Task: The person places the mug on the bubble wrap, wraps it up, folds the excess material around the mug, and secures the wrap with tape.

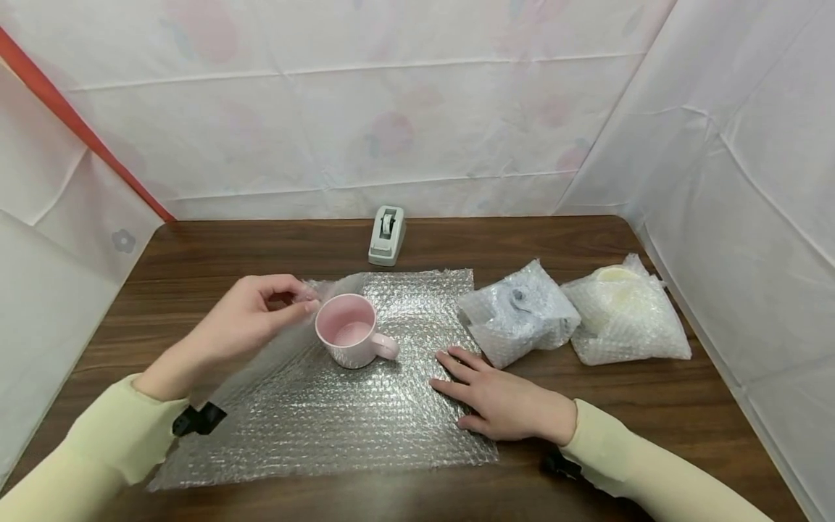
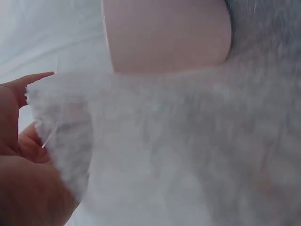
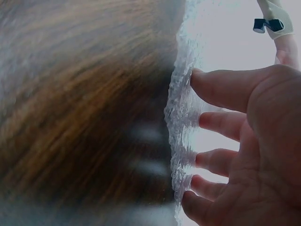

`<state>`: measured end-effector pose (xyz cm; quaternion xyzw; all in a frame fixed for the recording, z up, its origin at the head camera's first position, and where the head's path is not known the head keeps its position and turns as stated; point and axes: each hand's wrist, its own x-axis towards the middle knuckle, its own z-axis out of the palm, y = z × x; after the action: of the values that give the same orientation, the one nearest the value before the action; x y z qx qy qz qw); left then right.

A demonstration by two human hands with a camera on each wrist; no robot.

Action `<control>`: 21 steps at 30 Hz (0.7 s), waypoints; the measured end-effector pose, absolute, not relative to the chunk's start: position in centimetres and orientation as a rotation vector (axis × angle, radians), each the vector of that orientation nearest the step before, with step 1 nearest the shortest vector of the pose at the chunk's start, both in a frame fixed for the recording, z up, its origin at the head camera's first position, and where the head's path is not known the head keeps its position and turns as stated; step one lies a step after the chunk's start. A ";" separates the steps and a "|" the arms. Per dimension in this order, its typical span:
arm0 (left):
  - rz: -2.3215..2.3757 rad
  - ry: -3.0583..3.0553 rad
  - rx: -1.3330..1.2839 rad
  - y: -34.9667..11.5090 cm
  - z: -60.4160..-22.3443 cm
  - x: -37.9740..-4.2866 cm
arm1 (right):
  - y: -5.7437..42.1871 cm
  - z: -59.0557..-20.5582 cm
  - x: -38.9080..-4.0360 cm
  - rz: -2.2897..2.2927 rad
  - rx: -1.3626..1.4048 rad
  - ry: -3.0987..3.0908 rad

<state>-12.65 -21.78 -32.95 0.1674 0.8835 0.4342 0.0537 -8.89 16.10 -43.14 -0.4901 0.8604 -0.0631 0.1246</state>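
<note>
A pink mug (image 1: pixel 353 355) stands upright on a sheet of bubble wrap (image 1: pixel 339 428), its handle pointing right. My left hand (image 1: pixel 257 315) pinches the sheet's left edge between thumb and fingers, lifted up beside the mug. In the left wrist view the raised bubble wrap (image 2: pixel 141 150) covers the lower part of the mug (image 2: pixel 167 35). With fingers spread, my right hand (image 1: pixel 505 399) rests on the sheet's right edge. The right wrist view shows the fingertips of that hand (image 3: pixel 263 127) touching the wrap along its border.
A tape dispenser (image 1: pixel 387 235) sits behind the sheet. To the right lie two bubble-wrapped bundles: one with something grey-marked inside (image 1: pixel 518 315), the other pale yellow (image 1: pixel 626 315). White curtains (image 1: pixel 391 109) surround the brown wooden table (image 1: pixel 261 239) at the back and sides.
</note>
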 end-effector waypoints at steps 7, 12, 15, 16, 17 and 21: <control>1.076 2.832 0.816 -19.7 -34.7 -12.1 | 16.2 -43.3 -8.9 -0.192 -1.434 2.512; 0.887 2.904 0.974 -19.4 -35.1 -11.9 | 15.7 -42.7 -8.7 -0.166 -1.402 2.521; 0.783 2.900 1.023 -19.5 -34.8 -11.6 | 14.8 -41.8 -8.6 -0.150 -1.423 2.563; 0.753 2.893 1.040 -19.6 -34.7 -11.6 | 14.4 -41.4 -8.5 -0.151 -1.443 2.586; 0.729 2.884 1.054 -19.7 -34.6 -11.5 | 14.1 -41.0 -8.5 -0.163 -1.466 2.609; 0.655 2.832 1.129 -20.1 -34.0 -11.4 | 12.6 -39.3 -9.1 -0.307 -1.582 2.667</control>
<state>-11.43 -20.06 -34.05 0.3620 0.9081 0.2102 0.0116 -9.14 12.61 -39.25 -0.5077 0.8558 -0.0987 0.0127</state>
